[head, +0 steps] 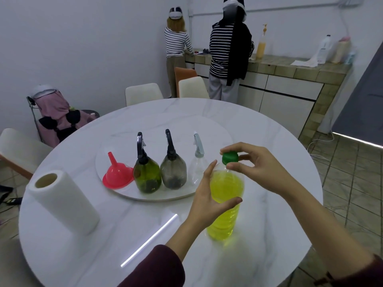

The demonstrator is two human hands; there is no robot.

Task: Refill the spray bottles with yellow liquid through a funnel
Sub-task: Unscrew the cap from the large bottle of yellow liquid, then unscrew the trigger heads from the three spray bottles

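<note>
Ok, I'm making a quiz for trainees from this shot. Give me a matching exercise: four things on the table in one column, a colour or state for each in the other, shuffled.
Things:
1. funnel
2. cap
3. paper roll
4. big bottle

Colour or state:
A. pinched by the right hand
B. white, standing on end
C. holds yellow liquid, left hand around it
D. red, wide end down on the tray

Pairs: 1-D, 2-A, 3-B, 4-C
</note>
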